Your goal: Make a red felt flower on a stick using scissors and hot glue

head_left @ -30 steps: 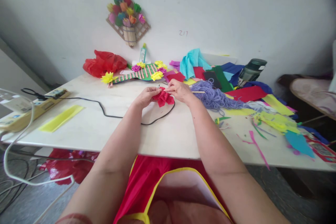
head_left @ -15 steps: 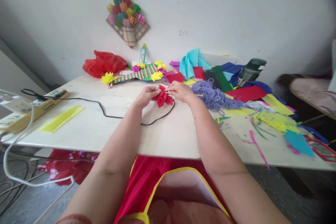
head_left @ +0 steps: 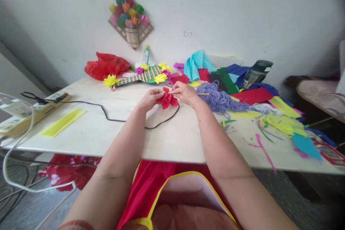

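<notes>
A red paper flower (head_left: 167, 100) sits between both my hands, just above the white table (head_left: 172, 140). My left hand (head_left: 149, 99) pinches its left side with closed fingers. My right hand (head_left: 184, 92) pinches the top right of the flower and also holds a thin wooden stick (head_left: 203, 94) that points right. A black cable (head_left: 113, 115) loops under my hands.
Purple yarn (head_left: 221, 100) and piles of coloured paper (head_left: 280, 118) cover the right side. A striped craft with paper flowers (head_left: 147, 73), a glue bottle (head_left: 146, 54) and a red bag (head_left: 106, 64) lie at the back. A yellow strip (head_left: 62, 122) and power strip (head_left: 29, 113) lie left.
Both hands stay on the red flower with only small finger shifts; the wooden stick shows again at the right hand after being hidden half a second ago.
</notes>
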Demonstrator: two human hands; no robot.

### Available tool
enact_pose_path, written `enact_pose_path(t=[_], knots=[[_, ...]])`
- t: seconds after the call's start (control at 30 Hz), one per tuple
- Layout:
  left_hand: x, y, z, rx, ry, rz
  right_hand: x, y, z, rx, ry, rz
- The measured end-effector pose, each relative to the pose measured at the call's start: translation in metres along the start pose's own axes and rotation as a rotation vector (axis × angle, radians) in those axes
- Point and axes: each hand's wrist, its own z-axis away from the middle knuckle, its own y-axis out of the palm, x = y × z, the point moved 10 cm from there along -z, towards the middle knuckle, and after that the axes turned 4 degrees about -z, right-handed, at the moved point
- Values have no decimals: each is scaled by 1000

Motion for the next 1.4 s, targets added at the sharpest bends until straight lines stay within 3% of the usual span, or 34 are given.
enact_pose_path(t=[0.4,1.4], knots=[[6,-3,-1,-50,-95,68,-3,-2,-1,-42,17,-10],[-6,5,3,-186,-10,-31,4,0,-1,-16,-3,80]])
